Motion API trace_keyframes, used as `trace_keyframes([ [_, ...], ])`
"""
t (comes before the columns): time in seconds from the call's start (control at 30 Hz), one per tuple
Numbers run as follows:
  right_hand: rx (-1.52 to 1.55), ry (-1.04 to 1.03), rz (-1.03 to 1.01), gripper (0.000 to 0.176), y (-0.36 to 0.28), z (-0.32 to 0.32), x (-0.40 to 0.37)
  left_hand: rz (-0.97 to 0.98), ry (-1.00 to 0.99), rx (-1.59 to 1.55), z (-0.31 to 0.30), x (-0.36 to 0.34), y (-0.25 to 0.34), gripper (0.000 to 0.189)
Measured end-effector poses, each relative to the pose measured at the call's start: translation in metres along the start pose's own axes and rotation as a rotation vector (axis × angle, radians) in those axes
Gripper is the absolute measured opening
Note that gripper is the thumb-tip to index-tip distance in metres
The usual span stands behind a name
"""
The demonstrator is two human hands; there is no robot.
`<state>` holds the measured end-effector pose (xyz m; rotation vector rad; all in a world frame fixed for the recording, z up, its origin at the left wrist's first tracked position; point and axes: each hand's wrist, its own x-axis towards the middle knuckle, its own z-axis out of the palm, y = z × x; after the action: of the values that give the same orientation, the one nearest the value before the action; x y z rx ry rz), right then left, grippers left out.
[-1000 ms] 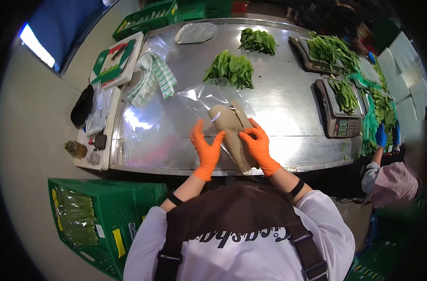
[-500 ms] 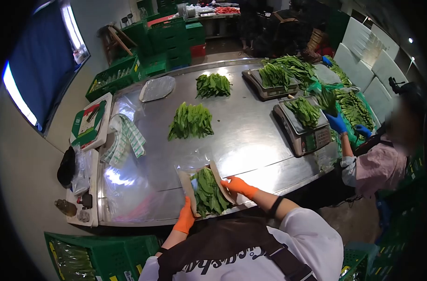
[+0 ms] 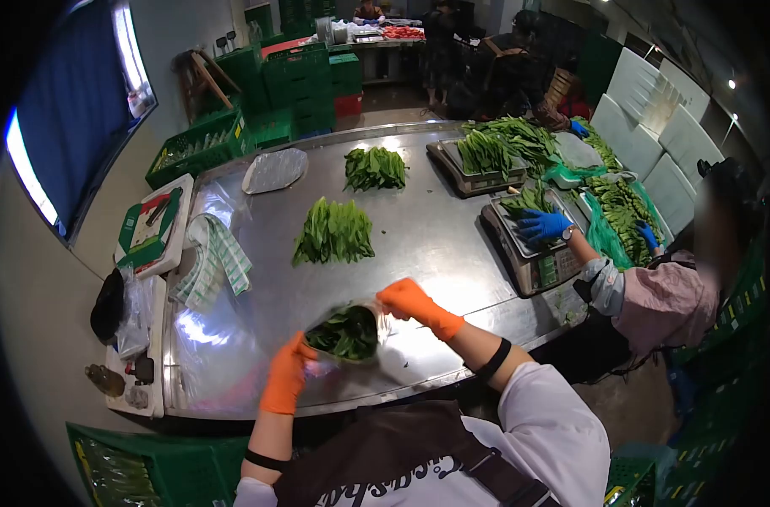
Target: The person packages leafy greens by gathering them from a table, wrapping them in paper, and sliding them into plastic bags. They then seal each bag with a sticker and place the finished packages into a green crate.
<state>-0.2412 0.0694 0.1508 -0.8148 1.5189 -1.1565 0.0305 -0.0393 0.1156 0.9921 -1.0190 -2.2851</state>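
Item: bag of greens (image 3: pixel 347 332), filled, seemingly unsealed; your left hand (image 3: pixel 288 372) and right hand (image 3: pixel 406 300) each clench its edges. Outstanding: near leaf pile (image 3: pixel 334 230), far leaf pile (image 3: pixel 375 167).

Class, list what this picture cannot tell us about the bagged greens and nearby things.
Head view: bag of greens, its ends covered by the left hand and right hand.
Head view: scale display, too small to read.
Head view: green crate, cut by the bottom edge.
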Motion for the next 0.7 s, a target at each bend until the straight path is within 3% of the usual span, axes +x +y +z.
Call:
trace_keyframes([
  [0.03, -0.064, 0.062, 0.038, 0.029, -0.005, -0.007, 0.002, -0.113, -0.073, -0.132, -0.003, 0.002, 0.005, 0.040],
  [0.07, -0.103, 0.074, 0.010, 0.030, -0.008, -0.007, -0.003, -0.022, 0.132, 0.036, 0.001, -0.005, 0.000, 0.042],
  [0.1, -0.066, 0.019, -0.021, 0.031, -0.013, -0.011, -0.009, -0.018, 0.130, 0.032, 0.001, -0.016, 0.009, 0.042],
  [0.17, -0.051, -0.046, -0.015, 0.032, -0.031, -0.017, -0.022, -0.045, -0.194, -0.101, -0.008, -0.027, 0.016, 0.044],
  [0.23, -0.043, -0.093, -0.001, 0.033, -0.029, -0.024, -0.021, 0.004, -0.230, -0.149, -0.005, -0.025, 0.001, 0.045],
  [0.3, -0.629, 0.089, -0.113, 0.030, -0.015, -0.026, -0.012, 0.048, -0.267, -0.199, 0.006, -0.017, -0.020, 0.047],
  [0.33, -1.123, 0.233, -0.238, 0.028, -0.006, -0.020, -0.007, -0.084, -0.087, -0.099, 0.014, -0.011, -0.032, 0.048],
  [0.37, -1.321, 0.340, -0.513, 0.028, 0.001, -0.011, -0.002, -0.211, 0.091, 0.002, 0.018, -0.004, -0.039, 0.049],
  [0.4, -1.050, 0.268, -0.579, 0.030, -0.014, 0.011, -0.010, -0.208, 0.086, -0.002, 0.016, 0.004, -0.045, 0.049],
  [0.43, -0.775, 0.195, -0.631, 0.032, -0.029, 0.033, -0.023, -0.212, -0.041, 0.010, 0.011, 0.008, -0.053, 0.048],
  [0.47, -0.863, 0.038, -0.533, 0.034, -0.040, 0.050, -0.034, -0.221, -0.166, 0.022, 0.009, 0.009, -0.058, 0.048],
  [0.57, -1.289, -0.288, -0.341, 0.037, -0.027, 0.066, -0.039, -0.154, -0.102, -0.195, 0.023, 0.006, -0.045, 0.045],
  [0.63, -1.069, -0.253, -0.268, 0.036, -0.016, 0.052, -0.036, -0.094, -0.163, -0.193, 0.024, 0.007, -0.044, 0.045],
  [0.7, -1.121, -0.256, -0.226, 0.035, -0.015, 0.034, -0.039, 0.027, -0.217, -0.283, 0.031, 0.007, -0.045, 0.044],
])
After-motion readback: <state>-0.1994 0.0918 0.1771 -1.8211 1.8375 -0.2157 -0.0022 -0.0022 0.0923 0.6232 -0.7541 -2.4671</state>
